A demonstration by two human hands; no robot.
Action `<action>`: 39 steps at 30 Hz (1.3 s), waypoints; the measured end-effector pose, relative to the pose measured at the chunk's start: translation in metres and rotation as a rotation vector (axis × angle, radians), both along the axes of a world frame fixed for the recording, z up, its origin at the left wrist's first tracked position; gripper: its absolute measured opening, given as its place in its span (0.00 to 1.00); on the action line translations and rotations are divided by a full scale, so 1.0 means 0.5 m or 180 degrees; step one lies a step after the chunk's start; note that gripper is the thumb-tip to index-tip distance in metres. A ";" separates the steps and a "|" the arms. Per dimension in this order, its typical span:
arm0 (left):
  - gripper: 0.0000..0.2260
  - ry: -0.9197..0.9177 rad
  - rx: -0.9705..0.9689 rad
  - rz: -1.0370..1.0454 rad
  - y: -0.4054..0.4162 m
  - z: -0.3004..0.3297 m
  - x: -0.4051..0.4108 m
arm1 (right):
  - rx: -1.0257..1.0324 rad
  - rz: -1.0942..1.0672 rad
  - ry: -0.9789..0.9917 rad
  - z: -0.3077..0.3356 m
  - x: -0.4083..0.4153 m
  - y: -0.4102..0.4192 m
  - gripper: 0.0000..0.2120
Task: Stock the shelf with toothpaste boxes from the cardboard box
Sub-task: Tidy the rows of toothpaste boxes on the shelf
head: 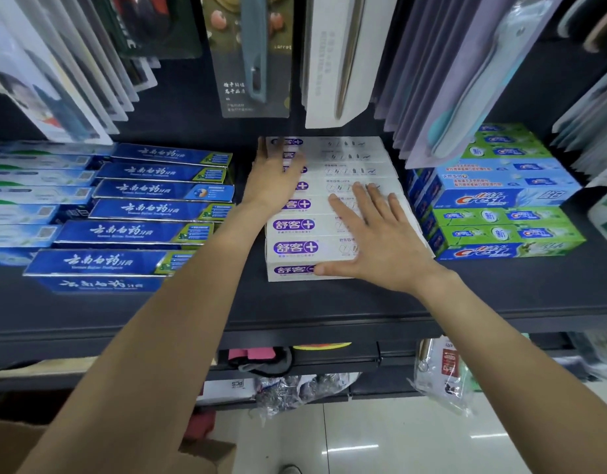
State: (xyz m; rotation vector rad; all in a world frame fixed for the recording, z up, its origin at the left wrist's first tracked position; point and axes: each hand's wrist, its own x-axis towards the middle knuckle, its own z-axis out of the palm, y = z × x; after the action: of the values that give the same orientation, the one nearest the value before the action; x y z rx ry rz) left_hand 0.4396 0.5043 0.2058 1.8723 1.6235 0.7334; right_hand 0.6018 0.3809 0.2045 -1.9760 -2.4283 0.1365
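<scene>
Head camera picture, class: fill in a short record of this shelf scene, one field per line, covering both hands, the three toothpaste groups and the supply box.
left hand: open, flat against the far left end of the white boxes
right hand: open, palm down on the white boxes
left group: blue boxes
right group: green and blue boxes
cardboard box: floor, bottom left, only partly seen

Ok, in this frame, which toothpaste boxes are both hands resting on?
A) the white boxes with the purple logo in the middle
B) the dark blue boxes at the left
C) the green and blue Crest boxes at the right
A: the left hand and the right hand both lie flat, fingers straight, on the white boxes with the purple logo in the middle row.
</scene>
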 end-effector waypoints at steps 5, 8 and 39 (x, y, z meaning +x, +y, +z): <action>0.21 -0.2495 -0.0418 0.0447 -0.162 0.005 -0.041 | 0.0010 0.0175 0.0180 0.007 0.005 -0.001 0.59; 0.22 -0.3084 -0.1022 0.0435 -0.232 -0.018 -0.044 | 0.0339 0.0331 0.0814 0.020 0.009 -0.017 0.51; 0.27 -0.1331 -0.1031 0.0452 -0.258 0.056 -0.057 | 0.0648 -0.0588 0.1210 0.042 0.032 -0.134 0.24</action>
State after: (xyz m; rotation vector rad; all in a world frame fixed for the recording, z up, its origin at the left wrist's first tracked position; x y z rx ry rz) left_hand 0.4112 0.3754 0.2337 1.2871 1.5045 0.8026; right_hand 0.6177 0.3141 0.2255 -1.8711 -1.9378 0.2290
